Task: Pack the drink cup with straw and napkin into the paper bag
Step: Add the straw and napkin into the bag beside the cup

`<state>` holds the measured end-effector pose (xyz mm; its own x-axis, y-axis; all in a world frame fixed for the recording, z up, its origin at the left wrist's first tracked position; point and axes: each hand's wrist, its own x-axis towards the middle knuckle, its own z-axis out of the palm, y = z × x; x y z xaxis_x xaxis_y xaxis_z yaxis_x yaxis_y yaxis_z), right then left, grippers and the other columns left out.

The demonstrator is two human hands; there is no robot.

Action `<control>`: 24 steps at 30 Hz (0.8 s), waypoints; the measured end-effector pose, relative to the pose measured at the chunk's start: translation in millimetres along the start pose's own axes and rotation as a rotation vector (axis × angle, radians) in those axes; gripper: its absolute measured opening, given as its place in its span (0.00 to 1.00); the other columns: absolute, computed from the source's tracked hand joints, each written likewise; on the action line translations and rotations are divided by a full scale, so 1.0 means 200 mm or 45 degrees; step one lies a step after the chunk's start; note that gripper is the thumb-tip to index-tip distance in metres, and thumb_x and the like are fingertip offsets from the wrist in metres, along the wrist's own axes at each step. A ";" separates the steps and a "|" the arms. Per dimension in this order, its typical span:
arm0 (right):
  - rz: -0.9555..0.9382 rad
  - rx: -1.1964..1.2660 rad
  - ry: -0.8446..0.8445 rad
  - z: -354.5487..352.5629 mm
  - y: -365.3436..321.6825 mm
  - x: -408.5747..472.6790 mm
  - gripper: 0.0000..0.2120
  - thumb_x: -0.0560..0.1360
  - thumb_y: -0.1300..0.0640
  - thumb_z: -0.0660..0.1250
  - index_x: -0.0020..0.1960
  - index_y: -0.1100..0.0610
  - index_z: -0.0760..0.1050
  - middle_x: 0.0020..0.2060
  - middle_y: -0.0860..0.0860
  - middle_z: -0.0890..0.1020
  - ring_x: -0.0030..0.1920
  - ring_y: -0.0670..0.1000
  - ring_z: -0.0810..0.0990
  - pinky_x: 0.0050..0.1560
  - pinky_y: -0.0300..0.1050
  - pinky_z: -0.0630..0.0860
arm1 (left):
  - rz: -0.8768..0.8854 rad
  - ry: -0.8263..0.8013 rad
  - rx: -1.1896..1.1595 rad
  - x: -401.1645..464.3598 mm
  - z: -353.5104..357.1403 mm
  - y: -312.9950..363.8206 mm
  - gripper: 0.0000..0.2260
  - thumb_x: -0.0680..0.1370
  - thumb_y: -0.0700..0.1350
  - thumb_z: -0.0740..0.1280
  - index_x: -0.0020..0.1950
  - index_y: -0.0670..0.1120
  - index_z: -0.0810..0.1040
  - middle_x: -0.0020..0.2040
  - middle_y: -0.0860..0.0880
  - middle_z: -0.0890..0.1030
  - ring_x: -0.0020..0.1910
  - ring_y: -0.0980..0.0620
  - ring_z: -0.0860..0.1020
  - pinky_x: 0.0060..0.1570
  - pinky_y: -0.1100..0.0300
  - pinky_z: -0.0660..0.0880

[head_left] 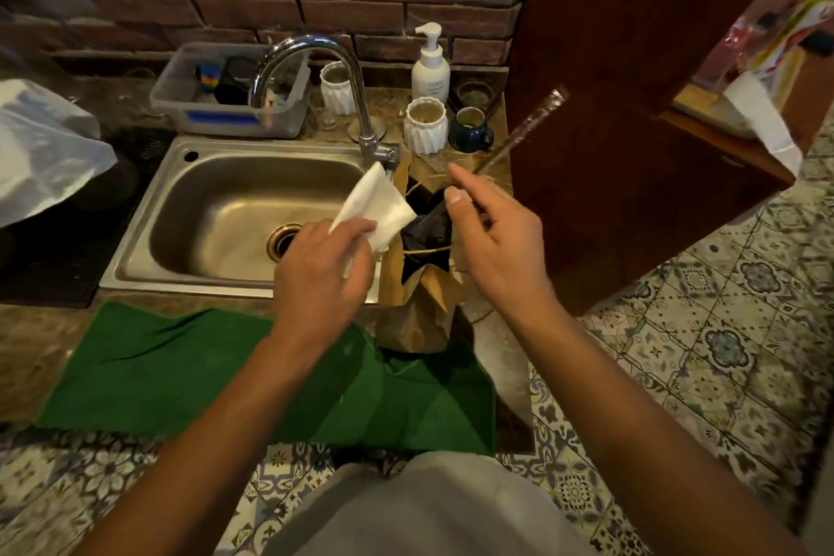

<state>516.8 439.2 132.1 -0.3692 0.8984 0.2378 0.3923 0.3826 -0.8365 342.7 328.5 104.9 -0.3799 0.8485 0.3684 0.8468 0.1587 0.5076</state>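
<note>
A brown paper bag [413,312] stands upright on the counter just right of the sink, its mouth open. Something dark, apparently the cup's lid [426,235], shows inside the bag. My left hand [322,271] holds a folded white napkin [377,205] at the bag's left rim. My right hand [494,235] hovers over the bag's right side and pinches a long straw in a clear wrapper [523,131]. The straw slants up and to the right, its lower end down in the bag.
A steel sink [225,212] with a curved tap [325,72] lies to the left. White ribbed cups [425,124], a blue mug [470,129], a soap pump [431,65] and a grey tub [225,93] stand behind. A green cloth [180,370] covers the front counter. A wooden panel [632,104] rises on the right.
</note>
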 end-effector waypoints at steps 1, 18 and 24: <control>-0.010 0.018 -0.024 0.02 -0.03 0.00 0.19 0.84 0.49 0.62 0.73 0.52 0.75 0.63 0.42 0.80 0.54 0.35 0.77 0.57 0.33 0.73 | -0.043 -0.031 -0.011 0.00 0.00 0.02 0.15 0.78 0.52 0.64 0.60 0.48 0.82 0.50 0.46 0.83 0.48 0.45 0.78 0.42 0.54 0.74; -0.126 -0.323 -0.031 0.02 0.08 0.03 0.17 0.83 0.55 0.63 0.70 0.54 0.77 0.61 0.51 0.84 0.53 0.50 0.84 0.54 0.47 0.81 | -0.300 -0.093 -0.197 0.00 0.05 0.01 0.17 0.79 0.44 0.69 0.68 0.45 0.79 0.58 0.43 0.85 0.52 0.44 0.83 0.53 0.48 0.80; -0.362 -0.858 -0.559 0.11 0.12 -0.01 0.23 0.82 0.51 0.61 0.77 0.51 0.69 0.69 0.49 0.78 0.62 0.54 0.75 0.62 0.54 0.72 | -0.308 -0.060 -0.226 -0.03 0.05 0.01 0.18 0.80 0.40 0.67 0.71 0.44 0.77 0.61 0.43 0.84 0.53 0.43 0.83 0.55 0.49 0.80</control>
<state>507.9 442.5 101.3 -0.7681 0.6370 0.0653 0.6013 0.7525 -0.2687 350.5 329.4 95.7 -0.5414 0.8199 0.1862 0.6543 0.2718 0.7057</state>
